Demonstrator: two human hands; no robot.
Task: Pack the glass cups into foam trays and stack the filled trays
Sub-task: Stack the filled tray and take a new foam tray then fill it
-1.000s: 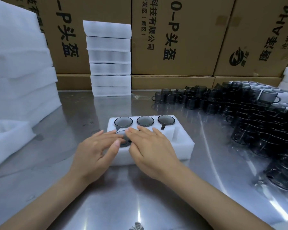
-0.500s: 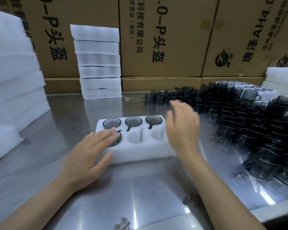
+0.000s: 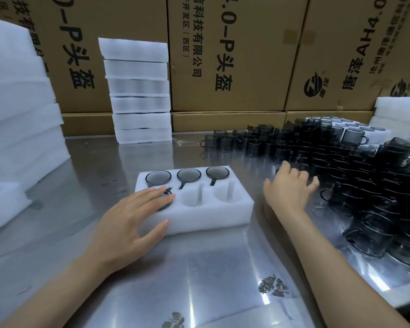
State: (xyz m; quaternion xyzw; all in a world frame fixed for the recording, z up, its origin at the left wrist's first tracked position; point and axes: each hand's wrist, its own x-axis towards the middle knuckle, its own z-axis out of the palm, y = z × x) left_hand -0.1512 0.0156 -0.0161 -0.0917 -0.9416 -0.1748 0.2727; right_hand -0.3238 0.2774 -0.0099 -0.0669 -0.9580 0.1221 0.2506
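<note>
1. While the left hand (image 3: 130,223) lies flat with straight fingers over the near-left pocket of the white six-pocket foam tray (image 3: 206,216), it presses the smoky glass cup (image 3: 166,197) seated there and, by my reading, also keeps the light tray from sliding on the shiny steel table (image 3: 199,280).
2. The three far pockets each carry a dark round glass cup (image 3: 189,175), handles tucked into the slots; the two near pockets to the right are bare.
3. The right hand (image 3: 291,185) reaches out to the massed pile of dark handled glass cups (image 3: 365,185) on the table's right side, fingers spread and loosely bent, gripping nothing; whether a fingertip touches a cup I cannot tell.
4. The pile probably sits on that side so the reaching hand can feed the tray while the other steadies it.
5. A tall stack of white foam trays (image 3: 140,91) stands at the far edge against brown printed cardboard cartons (image 3: 234,55), seemingly the finished ones, out of the working space.
6. More thick white foam slabs (image 3: 21,114) rise at the left.
</note>
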